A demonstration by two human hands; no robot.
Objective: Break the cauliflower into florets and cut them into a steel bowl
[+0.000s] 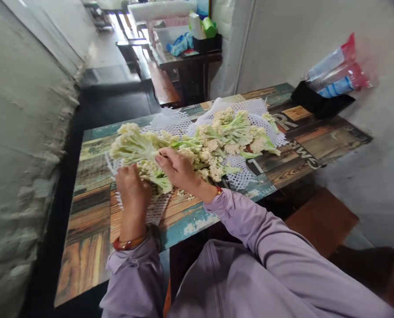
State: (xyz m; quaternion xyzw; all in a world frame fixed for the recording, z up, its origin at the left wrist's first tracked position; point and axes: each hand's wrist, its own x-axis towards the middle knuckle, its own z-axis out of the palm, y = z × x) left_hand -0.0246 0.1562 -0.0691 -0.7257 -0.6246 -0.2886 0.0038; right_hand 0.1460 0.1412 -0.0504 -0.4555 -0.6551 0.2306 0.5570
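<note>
A large piece of cauliflower (130,143) with a thick pale stem is raised over the left half of the table. My right hand (176,168) pinches its stem end between thumb and fingers. Just below the florets, my left hand (132,185) is closed in a fist against the cauliflower; its fingers hide what they hold. More cauliflower florets (213,143) with green stalks lie heaped to the right of my hands. White foam netting (241,179) is spread beneath the heap, and small crumbs lie near my right wrist.
The patchwork wood-pattern table (91,212) stands between a rough wall (14,132) on the left and a pale wall on the right. A black holder (321,100) with plastic-wrapped packs sits at the right end. Behind is another table with a black box (208,44).
</note>
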